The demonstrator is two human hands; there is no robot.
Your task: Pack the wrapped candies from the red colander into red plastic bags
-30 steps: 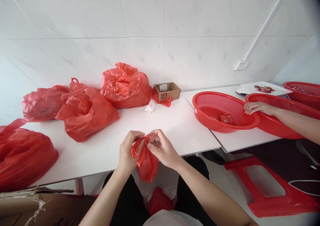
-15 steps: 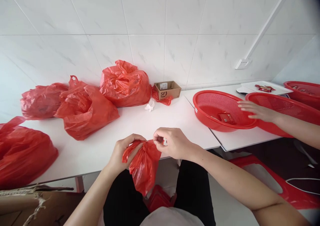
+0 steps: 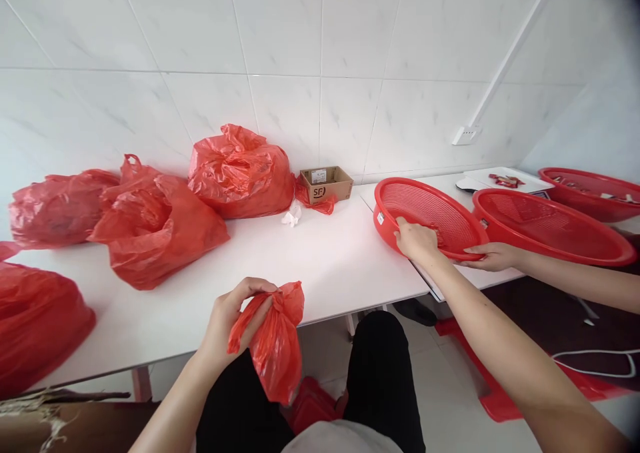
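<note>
Gripping bag (image 3: 279, 363) with left hand (image 3: 227, 316) by worktop's front edge (image 3: 345, 307); with right hand (image 3: 419, 241) in basket (image 3: 425, 198), cannot tell grip.

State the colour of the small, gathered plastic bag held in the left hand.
Red. The small plastic bag shows best in the head view.

The small bag (image 3: 279, 363) is thin plastic film, glossy and finely crinkled; the large bag (image 3: 240, 176) is similar film, shiny along its creases. The basket (image 3: 423, 199) is stiff, smooth, perforated plastic with a soft gloss. The box (image 3: 334, 191) is matt brown cardboard. The tabletop (image 3: 330, 259) is smooth, faintly satiny. Wall tiles (image 3: 283, 33) look glazed. The carton (image 3: 95, 423), cut off by the picture's edge, seems to be rough cardboard.
</note>
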